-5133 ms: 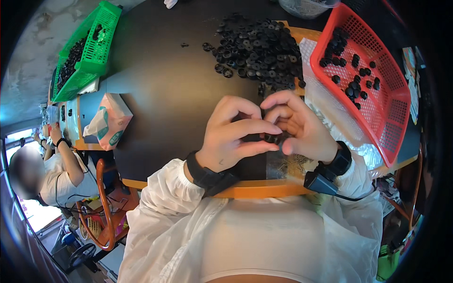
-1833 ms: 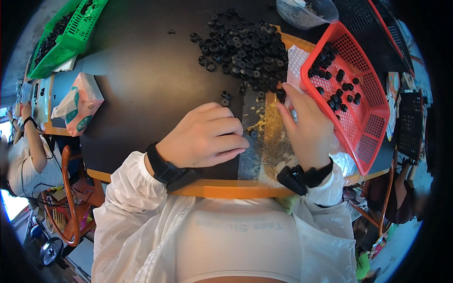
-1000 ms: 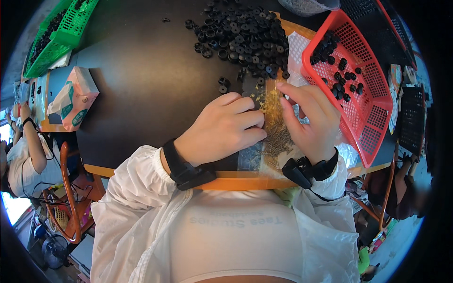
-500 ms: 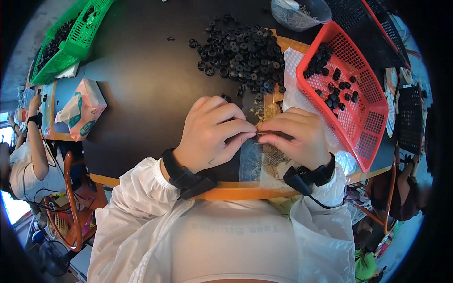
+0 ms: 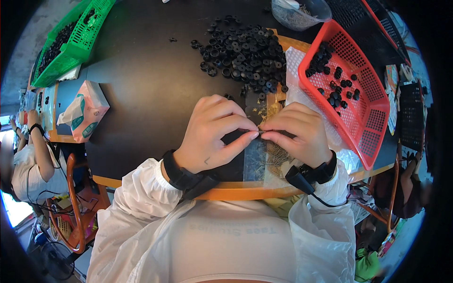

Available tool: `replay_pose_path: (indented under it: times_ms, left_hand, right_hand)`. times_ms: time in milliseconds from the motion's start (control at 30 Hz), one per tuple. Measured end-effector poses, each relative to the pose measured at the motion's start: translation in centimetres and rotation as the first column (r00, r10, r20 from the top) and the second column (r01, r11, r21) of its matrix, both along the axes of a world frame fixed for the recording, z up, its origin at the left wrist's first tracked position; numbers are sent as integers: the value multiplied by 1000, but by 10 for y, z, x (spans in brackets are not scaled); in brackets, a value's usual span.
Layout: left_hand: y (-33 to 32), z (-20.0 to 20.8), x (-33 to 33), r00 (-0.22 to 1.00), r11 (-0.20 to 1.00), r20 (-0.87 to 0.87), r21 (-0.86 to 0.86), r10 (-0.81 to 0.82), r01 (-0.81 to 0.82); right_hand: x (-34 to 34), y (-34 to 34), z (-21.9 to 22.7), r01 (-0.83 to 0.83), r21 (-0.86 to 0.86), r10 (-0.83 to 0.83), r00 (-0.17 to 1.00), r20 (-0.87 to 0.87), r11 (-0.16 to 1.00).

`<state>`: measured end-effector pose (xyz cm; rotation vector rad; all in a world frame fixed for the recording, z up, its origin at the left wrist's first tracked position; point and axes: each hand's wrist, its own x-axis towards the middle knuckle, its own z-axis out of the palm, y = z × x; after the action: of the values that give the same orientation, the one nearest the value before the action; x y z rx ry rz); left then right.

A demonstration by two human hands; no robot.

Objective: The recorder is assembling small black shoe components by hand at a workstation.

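Thumb and fingers of my left hand (image 5: 212,132) pinch toward those of my right hand (image 5: 300,134), and the tips almost meet above the table's near edge. Between them is a tiny thin metal pin-like piece (image 5: 260,132), mostly covered by fingertips; its exact kind cannot be made out. Both hands are closed on it. Partly under my right hand lies a heap of thin brownish metal pins or screws (image 5: 278,158) on clear plastic. Beyond the hands spreads a big pile of black round parts with centre holes (image 5: 255,59).
To the right, a red basket (image 5: 373,101) holds several black parts, and a clear bowl (image 5: 302,21) with thin metal pieces stands behind. On the left are a pink tissue pack (image 5: 96,111) and a green basket (image 5: 78,49). A co-worker (image 5: 40,160) sits far left, beside a chair (image 5: 71,203).
My fingertips have drawn slightly closer around the small piece, leaving less of it showing. The whole view has shifted a little. The co-worker's hand at the left has moved slightly.
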<state>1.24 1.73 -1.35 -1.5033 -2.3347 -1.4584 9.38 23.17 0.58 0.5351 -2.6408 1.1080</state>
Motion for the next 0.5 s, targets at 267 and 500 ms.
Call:
replay_pose_path:
  times_ms: [267, 500]
  left_hand:
    - [-7, 11, -16, 985, 995, -152, -35, 83, -89]
    - [-31, 13, -42, 986, 998, -163, -66, -24, 13]
  right_hand:
    - [2, -4, 2, 225, -128, -226, 974, 1, 966]
    - [7, -7, 4, 286, -148, -283, 958, 38, 947]
